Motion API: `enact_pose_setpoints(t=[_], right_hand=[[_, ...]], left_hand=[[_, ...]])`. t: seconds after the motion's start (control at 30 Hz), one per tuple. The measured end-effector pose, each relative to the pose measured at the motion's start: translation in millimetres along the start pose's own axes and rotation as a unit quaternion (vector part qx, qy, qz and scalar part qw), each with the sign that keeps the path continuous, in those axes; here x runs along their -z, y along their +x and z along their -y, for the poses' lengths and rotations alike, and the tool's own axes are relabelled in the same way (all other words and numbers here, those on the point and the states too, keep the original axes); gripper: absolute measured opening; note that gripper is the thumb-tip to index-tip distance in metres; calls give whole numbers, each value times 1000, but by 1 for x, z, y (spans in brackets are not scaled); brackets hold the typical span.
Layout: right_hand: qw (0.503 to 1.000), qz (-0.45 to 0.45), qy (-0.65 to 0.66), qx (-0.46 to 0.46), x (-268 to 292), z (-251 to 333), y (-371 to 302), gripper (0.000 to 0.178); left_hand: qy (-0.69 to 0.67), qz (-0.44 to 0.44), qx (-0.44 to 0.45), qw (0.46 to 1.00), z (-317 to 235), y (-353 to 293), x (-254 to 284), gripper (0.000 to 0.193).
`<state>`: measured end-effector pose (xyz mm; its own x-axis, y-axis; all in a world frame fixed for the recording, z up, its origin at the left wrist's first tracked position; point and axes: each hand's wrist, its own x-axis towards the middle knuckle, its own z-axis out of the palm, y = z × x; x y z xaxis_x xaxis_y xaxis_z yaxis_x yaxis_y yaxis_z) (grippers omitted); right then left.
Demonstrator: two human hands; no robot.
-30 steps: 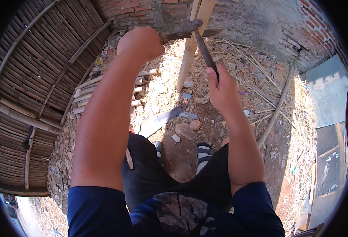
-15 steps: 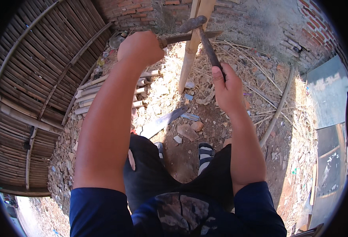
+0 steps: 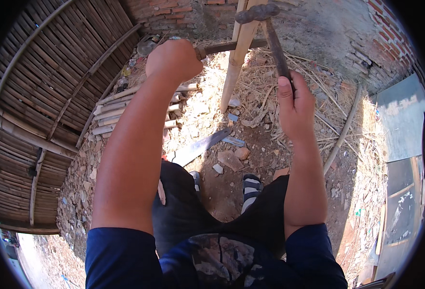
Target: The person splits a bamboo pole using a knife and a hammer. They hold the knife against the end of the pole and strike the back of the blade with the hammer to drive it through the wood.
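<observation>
My left hand (image 3: 175,60) is closed round the handle of a machete (image 3: 220,47). The dark blade lies level across an upright piece of bamboo (image 3: 232,79), which is split in its upper part; the blade sits in the split and its tip shows on the right. In my right hand (image 3: 297,106) is a hammer (image 3: 275,42), gripped by its dark handle with the thumb along it. The hammer's rounded metal head is raised beyond the blade, apart from it, and overlaps the bamboo's upper part in the picture. The bamboo's top runs out of view.
A handsaw (image 3: 198,147) lies on the ground near my feet, beside stones (image 3: 230,160). Cut bamboo lengths (image 3: 121,111) are piled left. A slatted bamboo wall (image 3: 53,62) stands left, a brick wall (image 3: 313,33) ahead. Straw and a long pole (image 3: 345,127) lie right.
My right hand has lifted the hammer up and to the right, away from the blade. My left hand and the machete have barely shifted, and the bamboo still stands upright.
</observation>
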<state>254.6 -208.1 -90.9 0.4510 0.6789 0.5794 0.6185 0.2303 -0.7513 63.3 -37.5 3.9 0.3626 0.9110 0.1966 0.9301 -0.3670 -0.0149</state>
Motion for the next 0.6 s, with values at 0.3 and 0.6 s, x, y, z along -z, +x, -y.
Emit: enact_pose_setpoints(t=[0.3,0.6], right_hand=[[996,76,-54,-11,-20,-21,-4,39],[990,-46,128,47,-16,1,-7,41]], left_hand=[[-10,1,-1,1000,-3,0,-1,32],[-12,7,9,1000,3,-3,-2,32]])
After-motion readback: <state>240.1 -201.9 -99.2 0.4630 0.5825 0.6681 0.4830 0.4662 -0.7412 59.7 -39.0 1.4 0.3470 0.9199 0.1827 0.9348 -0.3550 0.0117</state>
